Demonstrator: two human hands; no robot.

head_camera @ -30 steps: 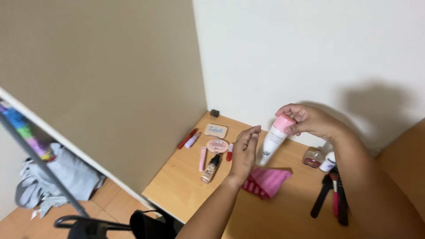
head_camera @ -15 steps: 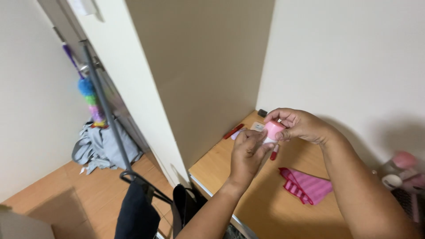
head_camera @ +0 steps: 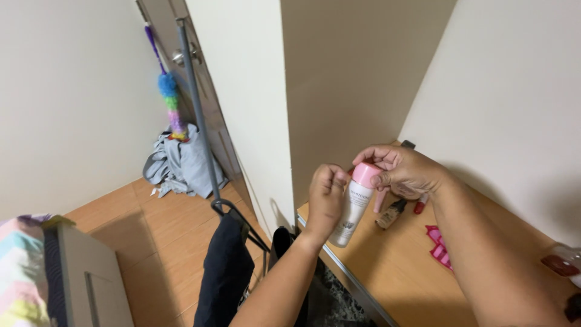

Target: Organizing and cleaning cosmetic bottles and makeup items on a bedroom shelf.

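A white bottle with a pink cap hangs upright in front of me. My left hand is closed around its body. My right hand grips the pink cap from above. Both hands hover over the near end of a wooden desk. Below them on the desk lie a small brown bottle, a pink tube and a red tube.
A pink folded cloth lies on the desk to the right, with small jars at the far right edge. A metal clothes rack with dark garments stands left of the desk. A grey clothes pile and colourful duster are by the door.
My view has swung left and up toward the door and rack. The bottle has stayed in both hands, now upright, with my left hand around its body.
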